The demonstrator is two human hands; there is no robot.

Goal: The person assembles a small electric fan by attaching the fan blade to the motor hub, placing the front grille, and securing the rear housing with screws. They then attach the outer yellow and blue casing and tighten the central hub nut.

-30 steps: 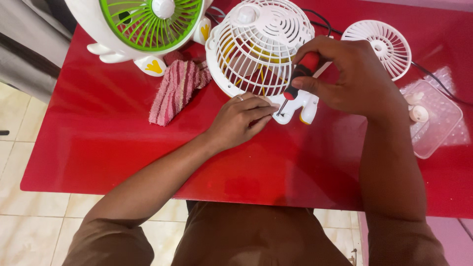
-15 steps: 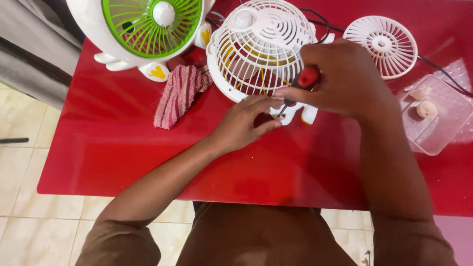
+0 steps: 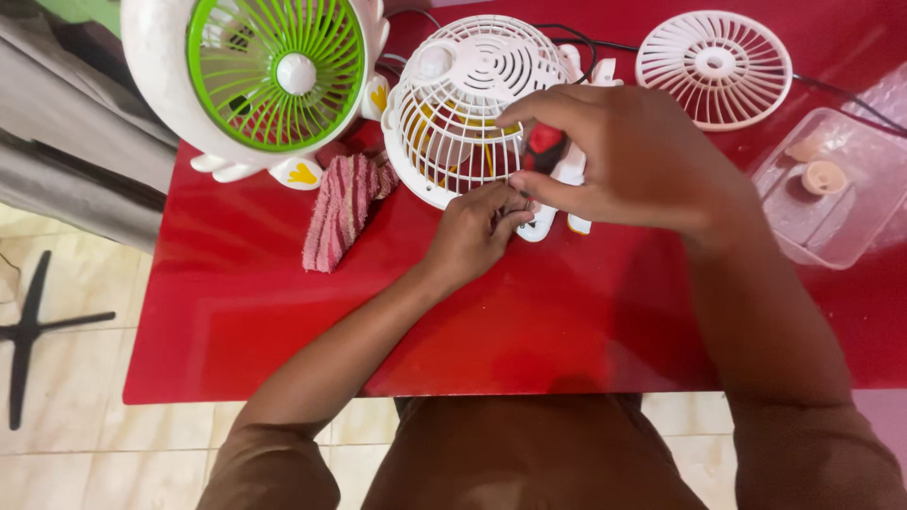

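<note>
Head view: left hand (image 3: 477,231) pinches the white fan cage (image 3: 468,104) at its lower rim, right hand (image 3: 624,156) grips a red-handled tool (image 3: 545,146); the cage looks light, thin-ribbed, best held by the rim.

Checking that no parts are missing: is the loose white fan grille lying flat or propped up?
Flat. The loose white fan grille lies face-up on the red table, apart from both hands, its whole round outline showing.
</note>
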